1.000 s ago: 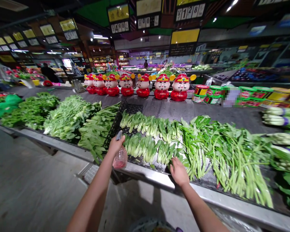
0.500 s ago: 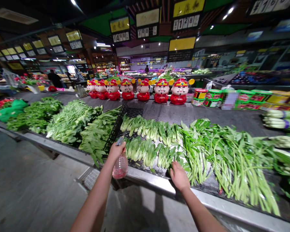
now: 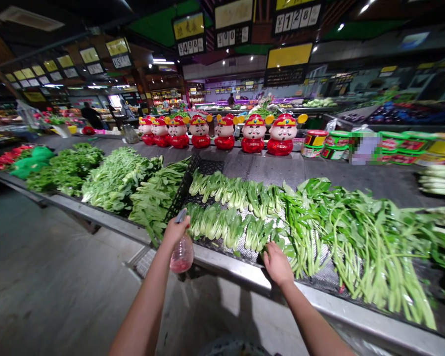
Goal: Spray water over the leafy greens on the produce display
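Note:
My left hand is closed around the neck of a clear spray bottle with a grey trigger head and some pinkish liquid showing low in it. The bottle hangs upright by the metal front edge of the shelf. Two rows of small bok choy lie on the mesh beyond it. At the right end of the nearer row is my right hand, its fingers bent around green leaves, with the fingertips partly hidden. Long-stemmed water spinach lies just right of that hand.
A black crate wall divides the bok choy from leafy greens on the left. Red figurines line the back ledge beside stacked tubs. The metal edge runs along the front. Price signs hang overhead.
The view has shifted slightly, moving the scene to the right. My left hand has lowered a little relative to the shelf with the spray bottle. My right hand stays at the bok choy leaves.

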`<state>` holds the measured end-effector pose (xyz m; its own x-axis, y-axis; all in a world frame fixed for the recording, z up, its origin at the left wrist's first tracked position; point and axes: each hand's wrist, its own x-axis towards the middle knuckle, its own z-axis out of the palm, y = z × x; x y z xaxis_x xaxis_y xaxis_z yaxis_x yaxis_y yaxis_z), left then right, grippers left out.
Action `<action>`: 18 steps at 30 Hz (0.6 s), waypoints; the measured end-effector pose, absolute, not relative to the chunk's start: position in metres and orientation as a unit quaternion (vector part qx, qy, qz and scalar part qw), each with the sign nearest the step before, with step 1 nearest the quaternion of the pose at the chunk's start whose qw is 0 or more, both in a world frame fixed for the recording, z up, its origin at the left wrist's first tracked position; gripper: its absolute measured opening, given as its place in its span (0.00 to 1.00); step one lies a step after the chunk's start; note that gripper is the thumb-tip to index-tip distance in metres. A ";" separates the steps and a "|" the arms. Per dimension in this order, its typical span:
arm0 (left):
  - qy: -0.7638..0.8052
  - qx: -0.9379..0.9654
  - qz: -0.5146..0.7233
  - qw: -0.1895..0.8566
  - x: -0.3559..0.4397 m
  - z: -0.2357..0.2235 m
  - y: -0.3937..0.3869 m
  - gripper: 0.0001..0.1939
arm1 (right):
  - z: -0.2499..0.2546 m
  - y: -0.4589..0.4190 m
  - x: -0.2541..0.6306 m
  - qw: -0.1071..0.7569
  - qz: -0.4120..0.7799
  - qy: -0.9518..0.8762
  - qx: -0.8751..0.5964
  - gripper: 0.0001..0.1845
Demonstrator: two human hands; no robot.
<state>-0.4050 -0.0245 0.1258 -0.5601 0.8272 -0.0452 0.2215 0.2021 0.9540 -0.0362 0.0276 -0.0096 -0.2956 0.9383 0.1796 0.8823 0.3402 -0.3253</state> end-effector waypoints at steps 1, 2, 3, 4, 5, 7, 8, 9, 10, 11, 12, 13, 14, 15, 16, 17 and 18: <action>0.719 0.358 0.510 0.308 -0.405 0.123 -0.026 0.23 | -0.009 0.028 -0.036 0.169 0.081 -0.801 -0.569 0.23; 0.719 0.350 0.507 0.321 -0.404 0.119 -0.029 0.22 | -0.009 0.027 -0.036 0.167 0.080 -0.801 -0.569 0.23; 0.720 0.342 0.505 0.330 -0.403 0.116 -0.031 0.22 | -0.009 0.027 -0.036 0.167 0.079 -0.802 -0.568 0.23; 0.722 0.335 0.503 0.336 -0.402 0.113 -0.034 0.21 | -0.009 0.028 -0.036 0.167 0.080 -0.803 -0.567 0.24; 0.725 0.330 0.500 0.339 -0.402 0.110 -0.037 0.21 | -0.009 0.028 -0.036 0.168 0.082 -0.803 -0.566 0.24; 0.728 0.330 0.501 0.332 -0.402 0.105 -0.042 0.19 | -0.010 0.028 -0.036 0.172 0.088 -0.802 -0.565 0.24; 0.726 0.336 0.505 0.323 -0.403 0.103 -0.044 0.18 | -0.011 0.028 -0.036 0.175 0.092 -0.801 -0.564 0.24; 0.724 0.344 0.510 0.311 -0.405 0.101 -0.047 0.18 | -0.011 0.028 -0.036 0.178 0.095 -0.801 -0.564 0.24; 0.722 0.352 0.515 0.298 -0.407 0.100 -0.049 0.18 | -0.012 0.028 -0.036 0.180 0.096 -0.801 -0.563 0.24; 0.723 0.359 0.518 0.284 -0.410 0.099 -0.051 0.18 | -0.012 0.029 -0.036 0.180 0.096 -0.801 -0.563 0.24; 0.727 0.363 0.517 0.270 -0.412 0.098 -0.053 0.19 | -0.012 0.029 -0.036 0.179 0.094 -0.801 -0.563 0.24; 0.732 0.367 0.513 0.257 -0.415 0.097 -0.055 0.19 | -0.012 0.029 -0.036 0.177 0.090 -0.802 -0.563 0.24; 0.740 0.368 0.507 0.245 -0.417 0.097 -0.056 0.20 | -0.012 0.028 -0.036 0.174 0.085 -0.804 -0.563 0.24; 0.746 0.368 0.502 0.237 -0.419 0.097 -0.058 0.20 | -0.012 0.028 -0.035 0.171 0.080 -0.805 -0.562 0.24; 0.751 0.367 0.497 0.232 -0.421 0.097 -0.059 0.20 | -0.012 0.028 -0.035 0.168 0.076 -0.807 -0.562 0.24; 0.755 0.363 0.492 0.234 -0.422 0.097 -0.060 0.20 | -0.012 0.029 -0.035 0.165 0.074 -0.807 -0.562 0.24; 0.758 0.358 0.489 0.241 -0.422 0.097 -0.061 0.19 | -0.012 0.029 -0.035 0.163 0.074 -0.807 -0.563 0.24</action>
